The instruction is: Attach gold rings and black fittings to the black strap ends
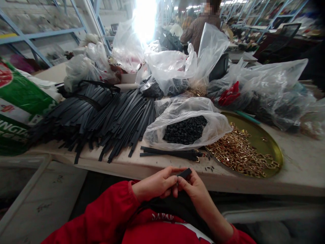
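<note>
In front of my chest, both hands meet around a black strap (185, 174), whose flat end sticks out between the fingers. My left hand (162, 183) pinches it from one side, fingers curled underneath. My right hand (195, 185) grips it from the other side with thumb and fingers. Most of the strap is hidden by my hands. Just beyond them, a few black straps with gold buckles (170, 153) lie on the table. Small black loops (186, 129) fill an open clear plastic bag (154, 134). Gold buckles (238, 152) are heaped on a round gold tray (264, 137).
Bundles of loose black straps (122, 118) spread over the left of the table (302, 156). A green and white sack (22, 98) stands at far left. More clear bags (274, 88) line the back. Another person (203, 27) is farther off.
</note>
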Tool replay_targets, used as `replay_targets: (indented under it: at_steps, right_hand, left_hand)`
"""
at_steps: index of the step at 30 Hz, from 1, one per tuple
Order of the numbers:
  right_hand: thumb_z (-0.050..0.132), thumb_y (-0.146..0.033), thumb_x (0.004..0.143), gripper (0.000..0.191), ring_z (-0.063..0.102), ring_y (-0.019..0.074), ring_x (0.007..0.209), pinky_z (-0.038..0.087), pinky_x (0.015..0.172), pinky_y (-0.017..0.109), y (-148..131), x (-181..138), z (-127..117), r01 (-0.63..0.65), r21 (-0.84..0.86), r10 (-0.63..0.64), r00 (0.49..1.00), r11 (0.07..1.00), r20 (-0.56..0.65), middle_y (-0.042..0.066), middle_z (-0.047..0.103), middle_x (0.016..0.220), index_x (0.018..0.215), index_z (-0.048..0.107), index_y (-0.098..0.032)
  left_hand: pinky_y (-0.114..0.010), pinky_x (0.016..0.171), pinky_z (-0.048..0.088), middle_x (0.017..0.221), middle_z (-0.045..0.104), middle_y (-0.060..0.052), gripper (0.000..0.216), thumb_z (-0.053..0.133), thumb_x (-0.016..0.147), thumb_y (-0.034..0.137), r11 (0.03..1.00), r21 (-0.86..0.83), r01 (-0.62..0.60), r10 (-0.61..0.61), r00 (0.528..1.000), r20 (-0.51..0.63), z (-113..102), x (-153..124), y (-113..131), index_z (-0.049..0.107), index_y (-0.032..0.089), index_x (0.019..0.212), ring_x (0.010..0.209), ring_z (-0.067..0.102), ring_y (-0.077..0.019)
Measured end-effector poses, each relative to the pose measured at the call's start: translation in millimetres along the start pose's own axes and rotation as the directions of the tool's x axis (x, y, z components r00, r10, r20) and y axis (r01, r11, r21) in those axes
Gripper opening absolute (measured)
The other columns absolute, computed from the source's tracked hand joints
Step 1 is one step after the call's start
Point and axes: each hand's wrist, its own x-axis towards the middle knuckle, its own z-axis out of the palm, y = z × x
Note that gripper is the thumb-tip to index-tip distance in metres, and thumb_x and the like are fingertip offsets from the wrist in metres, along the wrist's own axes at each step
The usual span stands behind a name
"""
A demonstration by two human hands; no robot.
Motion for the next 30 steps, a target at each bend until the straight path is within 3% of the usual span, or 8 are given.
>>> replay_targets:
  at_steps: [3, 6, 10, 13, 16, 18, 24, 30]
  right_hand:
    - [0.064, -0.056, 0.062, 0.062, 0.051, 0.0115, 0.057, 0.043, 0.057, 0.026, -20.6, 8.3, -24.9, 0.025, -0.124, -0.030, 0.999, 0.992, -0.045, 0.000, 0.055, 0.072, 0.106, 0.043, -0.018]
    - [0.053, -0.055, 0.072, 0.052, 0.057, 0.0165, 0.066, 0.046, 0.064, 0.032, -47.1, 26.7, -78.5, 0.134, -0.465, -0.258, 0.942, 0.875, -0.213, 0.006, 0.059, 0.082, 0.108, 0.048, -0.018]
    - [0.047, -0.036, 0.079, 0.033, 0.056, 0.0222, 0.078, 0.043, 0.072, 0.037, -76.8, 72.3, -157.5, -0.057, -0.928, -0.559, 0.784, 0.367, -0.269, 0.012, 0.061, 0.091, 0.103, 0.056, -0.015]
    - [0.045, -0.031, 0.082, 0.036, 0.051, 0.0266, 0.098, 0.040, 0.082, 0.037, -86.9, 110.1, -190.0, -0.160, -0.987, -0.539, 0.830, 0.016, -0.143, 0.017, 0.056, 0.105, 0.109, 0.053, -0.009]
    - [0.046, -0.038, 0.082, 0.037, 0.053, 0.0259, 0.092, 0.040, 0.078, 0.035, -90.5, 132.5, -198.1, -0.154, -0.981, -0.437, 0.895, -0.115, -0.089, 0.016, 0.056, 0.100, 0.105, 0.056, -0.011]
    - [0.044, -0.037, 0.083, 0.034, 0.055, 0.0246, 0.084, 0.040, 0.073, 0.035, -91.9, 137.4, -198.3, -0.151, -0.982, -0.437, 0.895, -0.109, -0.089, 0.016, 0.056, 0.098, 0.100, 0.058, -0.012]
    - [0.041, -0.028, 0.082, 0.026, 0.054, 0.0232, 0.085, 0.039, 0.077, 0.036, -96.9, 127.6, -210.0, -0.102, -0.988, -0.536, 0.831, 0.119, -0.151, 0.013, 0.060, 0.095, 0.092, 0.061, -0.015]
    - [0.048, -0.032, 0.076, 0.028, 0.056, 0.0224, 0.084, 0.040, 0.081, 0.040, -95.9, 104.0, -221.5, -0.008, -0.879, -0.567, 0.761, 0.477, -0.315, 0.010, 0.063, 0.093, 0.094, 0.061, -0.016]
  left_hand:
    - [-0.013, 0.032, 0.020, 0.055, 0.047, 0.006, 0.030, 0.035, 0.087, 0.037, 0.993, -0.115, 0.039, -0.040, 0.999, -0.013, -2.2, 5.7, 2.0, 0.043, 0.018, 0.109, 0.035, 0.028, -0.0034]
    - [-0.014, 0.031, 0.015, 0.049, 0.043, 0.007, 0.016, 0.036, 0.084, 0.031, 0.969, -0.208, 0.131, -0.144, 0.988, -0.049, -5.1, 11.7, 6.6, 0.043, 0.019, 0.091, 0.032, 0.024, -0.0036]
    - [-0.016, 0.031, 0.012, 0.049, 0.043, 0.007, 0.010, 0.035, 0.079, 0.026, 0.960, -0.219, 0.175, -0.198, 0.976, -0.090, -9.9, 20.7, 7.6, 0.041, 0.019, 0.084, 0.031, 0.023, -0.0041]
    - [-0.018, 0.031, 0.012, 0.051, 0.043, 0.007, 0.012, 0.036, 0.078, 0.029, 0.961, -0.205, 0.186, -0.209, 0.973, -0.099, -13.0, 27.1, 7.9, 0.041, 0.019, 0.084, 0.032, 0.023, -0.0044]
    - [-0.018, 0.032, 0.013, 0.055, 0.045, 0.006, 0.018, 0.038, 0.079, 0.036, 0.971, -0.168, 0.169, -0.188, 0.976, -0.109, -13.6, 31.5, 14.0, 0.040, 0.019, 0.082, 0.035, 0.026, -0.0042]
    - [-0.018, 0.033, 0.012, 0.055, 0.044, 0.007, 0.022, 0.037, 0.079, 0.040, 0.976, -0.148, 0.159, -0.178, 0.976, -0.128, -12.6, 33.9, 19.7, 0.040, 0.019, 0.081, 0.035, 0.025, -0.0040]
    - [-0.019, 0.035, 0.015, 0.058, 0.047, 0.006, 0.027, 0.037, 0.075, 0.044, 0.990, -0.039, 0.138, -0.143, 0.973, -0.182, -6.7, 37.5, 27.6, 0.039, 0.017, 0.076, 0.036, 0.028, -0.0032]
    - [-0.019, 0.037, 0.018, 0.073, 0.052, 0.002, 0.032, 0.038, 0.072, 0.045, 0.994, 0.039, 0.099, -0.090, 0.979, -0.185, 2.5, 29.1, 35.0, 0.043, 0.015, 0.081, 0.040, 0.031, -0.0025]
